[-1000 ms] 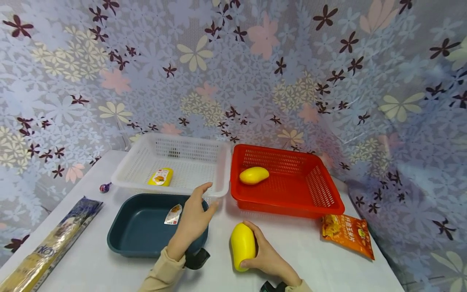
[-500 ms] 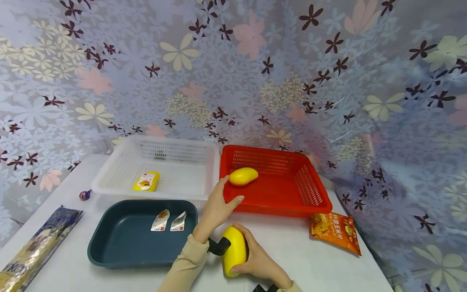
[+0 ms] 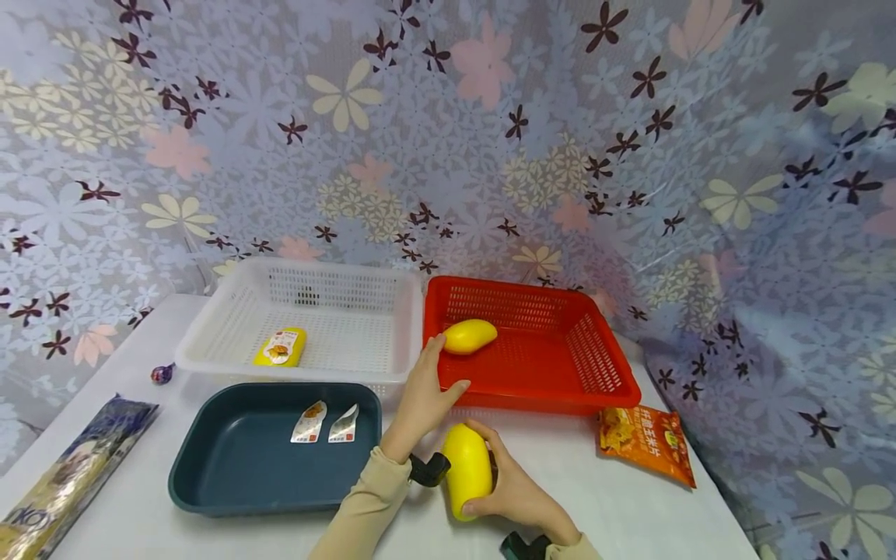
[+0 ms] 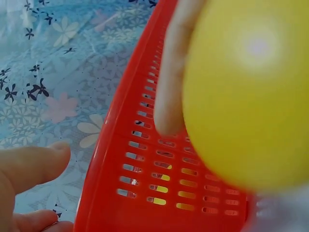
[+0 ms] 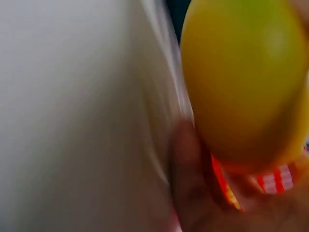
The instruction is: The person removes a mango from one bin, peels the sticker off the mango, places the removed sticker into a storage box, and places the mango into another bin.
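Observation:
My right hand (image 3: 514, 490) grips a large yellow mango (image 3: 467, 471) low over the white table, fingers round its far end and thumb at its near end. In the right wrist view this mango (image 5: 246, 92) hides part of the hand. My left hand (image 3: 424, 395) reaches to the near left corner of the red basket (image 3: 546, 400), thumb spread away from the fingers. Its fingertips are right at the left end of a second yellow mango (image 3: 470, 337), which lies inside the basket. The left wrist view has the first mango (image 4: 256, 111) large and close.
Left of the red basket stands a white basket (image 3: 406, 311) with a yellow packet (image 3: 281, 347). A teal tray (image 3: 273, 505) in front holds two small printed pieces. A long noodle-like pack (image 3: 80, 470) and a lollipop (image 3: 162, 374) lie left, an orange snack bag (image 3: 647, 445) right.
My left hand has moved right, from over the teal tray to the red basket's corner. The right hand keeps its grip on the mango. The head view has shifted slightly.

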A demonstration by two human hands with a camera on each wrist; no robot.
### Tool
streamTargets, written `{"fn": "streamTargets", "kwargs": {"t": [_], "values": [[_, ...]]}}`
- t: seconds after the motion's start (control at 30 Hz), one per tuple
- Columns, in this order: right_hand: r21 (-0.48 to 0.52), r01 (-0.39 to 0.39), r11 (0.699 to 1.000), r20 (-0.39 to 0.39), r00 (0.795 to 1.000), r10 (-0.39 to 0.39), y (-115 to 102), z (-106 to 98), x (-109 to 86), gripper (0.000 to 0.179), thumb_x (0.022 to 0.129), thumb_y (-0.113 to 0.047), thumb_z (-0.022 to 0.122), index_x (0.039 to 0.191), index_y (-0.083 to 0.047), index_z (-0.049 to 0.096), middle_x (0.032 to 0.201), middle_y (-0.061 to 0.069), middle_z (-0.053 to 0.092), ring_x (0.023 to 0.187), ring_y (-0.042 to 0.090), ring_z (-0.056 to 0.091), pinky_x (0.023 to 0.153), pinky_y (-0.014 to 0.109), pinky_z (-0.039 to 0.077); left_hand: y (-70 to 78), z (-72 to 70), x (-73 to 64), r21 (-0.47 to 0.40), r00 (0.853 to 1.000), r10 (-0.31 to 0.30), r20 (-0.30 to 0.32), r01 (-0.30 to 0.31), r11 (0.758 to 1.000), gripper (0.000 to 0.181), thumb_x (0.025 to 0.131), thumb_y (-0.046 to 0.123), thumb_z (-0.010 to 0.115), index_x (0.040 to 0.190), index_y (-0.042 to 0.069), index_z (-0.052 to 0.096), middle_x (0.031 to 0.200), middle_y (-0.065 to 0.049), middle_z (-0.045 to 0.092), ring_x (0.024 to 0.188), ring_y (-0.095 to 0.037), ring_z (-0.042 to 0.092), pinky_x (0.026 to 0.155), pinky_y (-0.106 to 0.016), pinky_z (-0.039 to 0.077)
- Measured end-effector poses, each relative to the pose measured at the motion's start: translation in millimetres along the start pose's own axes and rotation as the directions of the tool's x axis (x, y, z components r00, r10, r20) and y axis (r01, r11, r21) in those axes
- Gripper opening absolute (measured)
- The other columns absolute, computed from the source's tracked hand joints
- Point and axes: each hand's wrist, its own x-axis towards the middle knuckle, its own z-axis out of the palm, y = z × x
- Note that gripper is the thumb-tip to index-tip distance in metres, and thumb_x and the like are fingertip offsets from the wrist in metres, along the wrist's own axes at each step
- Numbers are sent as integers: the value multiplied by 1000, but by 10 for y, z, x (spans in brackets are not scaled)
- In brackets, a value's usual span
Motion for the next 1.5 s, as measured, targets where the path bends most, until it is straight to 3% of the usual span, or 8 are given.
{"fn": "streamTargets", "kwargs": {"t": [0.23,0.47,0.7,0.8,0.93,1.07,1.3,1.5], "values": [[29,30,999,27,999,-31,-117,-434,-201,106,77,-28,82,155,-18,10,153,21,18,113,28,50,87,31,51,6,57,-1,22,999,25,-20,-24,999,79,83,12,75,147,-5,32,153,-23,35,145,-39,28,114,-53,30],[78,116,990,-4,993,-116,-295,-851,-330,98,84,-26,76,155,-19,10,151,25,15,116,17,51,88,31,54,26,134,-33,145,997,63,-49,-55,988,72,86,14,72,145,-8,36,152,-23,37,145,-39,28,117,-53,25],[87,132,987,53,989,-137,-491,-1203,-322,94,85,-21,74,155,-22,11,149,7,25,118,10,48,88,34,53,78,195,-116,271,995,83,-59,-64,960,64,90,18,67,141,-11,41,149,-26,40,142,-41,33,116,-54,26],[75,164,984,-6,986,-164,-570,-1392,-216,92,86,-19,71,155,-23,11,146,7,26,114,12,50,85,33,53,79,199,-117,304,994,81,-79,-53,951,63,91,18,67,140,-11,41,149,-26,40,142,-40,34,116,-53,27],[39,139,989,-86,987,-135,-641,-1651,-8,86,90,-17,66,155,-26,10,151,13,19,111,9,51,84,28,54,79,207,-123,336,993,79,-87,-45,941,62,91,19,67,140,-10,42,148,-25,42,142,-39,35,117,-51,28],[46,95,994,-83,992,-91,-706,-1831,266,85,93,-16,63,155,-19,4,152,23,16,111,11,53,85,25,54,60,219,-136,347,994,71,-84,-38,937,62,91,20,66,140,-10,43,149,-24,42,142,-38,35,117,-49,27],[54,-91,994,-27,995,93,-771,-2024,842,89,96,-19,60,154,-11,-6,152,31,12,119,29,47,90,29,52,26,210,-110,376,993,77,-88,-39,926,62,91,21,66,140,-8,44,148,-23,42,142,-37,36,117,-49,28],[16,-290,957,16,957,290,-569,-2099,1228,89,97,-25,58,152,-6,-10,148,33,12,117,34,49,94,39,52,37,221,-118,405,994,79,-78,-41,914,62,91,22,66,140,-7,44,148,-23,43,141,-37,37,116,-49,30]]}}
